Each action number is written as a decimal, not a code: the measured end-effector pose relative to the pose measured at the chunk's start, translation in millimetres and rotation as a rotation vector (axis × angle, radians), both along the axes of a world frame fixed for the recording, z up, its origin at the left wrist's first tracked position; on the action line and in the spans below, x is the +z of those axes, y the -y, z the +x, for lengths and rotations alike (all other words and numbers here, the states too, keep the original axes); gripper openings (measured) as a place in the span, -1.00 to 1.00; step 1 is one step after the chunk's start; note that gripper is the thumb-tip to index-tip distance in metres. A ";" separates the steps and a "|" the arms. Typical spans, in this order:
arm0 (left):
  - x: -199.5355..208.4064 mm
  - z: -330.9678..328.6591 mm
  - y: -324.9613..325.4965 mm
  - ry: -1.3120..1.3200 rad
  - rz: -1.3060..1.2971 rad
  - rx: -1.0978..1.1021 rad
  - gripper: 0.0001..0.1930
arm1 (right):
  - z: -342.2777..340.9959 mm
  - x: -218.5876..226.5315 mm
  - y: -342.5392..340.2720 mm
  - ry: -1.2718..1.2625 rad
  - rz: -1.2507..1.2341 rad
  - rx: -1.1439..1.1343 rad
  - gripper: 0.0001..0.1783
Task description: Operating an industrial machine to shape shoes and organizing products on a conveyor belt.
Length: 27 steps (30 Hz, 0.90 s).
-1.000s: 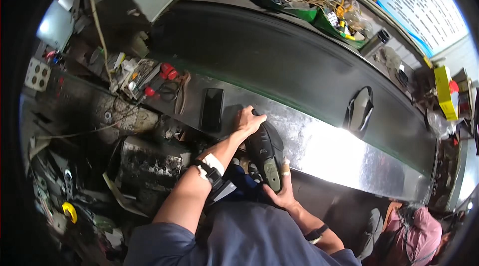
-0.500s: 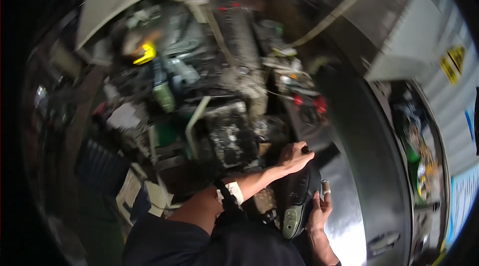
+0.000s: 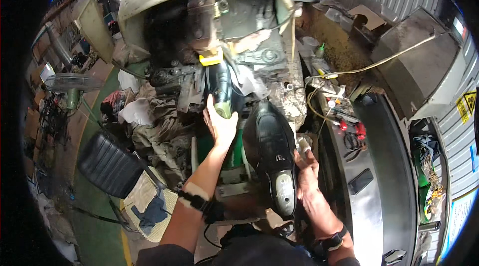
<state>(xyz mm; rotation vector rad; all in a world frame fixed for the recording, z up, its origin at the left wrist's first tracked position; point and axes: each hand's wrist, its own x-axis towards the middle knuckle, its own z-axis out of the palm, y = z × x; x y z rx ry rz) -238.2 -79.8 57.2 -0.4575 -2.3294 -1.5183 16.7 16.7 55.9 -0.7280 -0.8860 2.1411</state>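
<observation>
Left hand (image 3: 220, 125): grips black lasted shoe (image 3: 219, 84), eleven o'clock; skewing could scuff it!
Right hand (image 3: 308, 169): grips second shoe (image 3: 273, 141), five o'clock; weak side-hold could drop it!

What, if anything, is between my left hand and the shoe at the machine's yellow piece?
Nothing visible: your left hand touches the green end of that shoe. The other shoe, by your right hand, is off to the right.

Black shoe (image 3: 269, 136) on pale last (image 3: 285, 190), second shoe (image 3: 219, 82) farther left
</observation>
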 end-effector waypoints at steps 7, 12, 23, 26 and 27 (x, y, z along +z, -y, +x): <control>-32.3 18.0 164.2 0.109 -0.401 -0.551 -0.16 | -88.6 22.4 37.9 0.013 -0.221 0.058 -0.44; 19.4 11.3 118.3 0.956 0.911 -0.600 -0.57 | -147.5 19.0 48.9 -0.100 -0.193 0.124 -0.59; 1.7 -35.8 59.9 1.304 1.230 -0.451 -0.72 | -221.2 -11.3 22.1 -0.194 -0.142 0.207 -0.69; 7.7 -39.6 62.8 1.319 1.238 -0.484 -0.71 | -227.2 -5.3 24.5 -0.063 -0.189 0.138 -0.69; 7.1 -39.0 62.1 1.330 1.237 -0.478 -0.71 | -226.6 -10.8 22.4 -0.048 -0.170 0.159 -0.66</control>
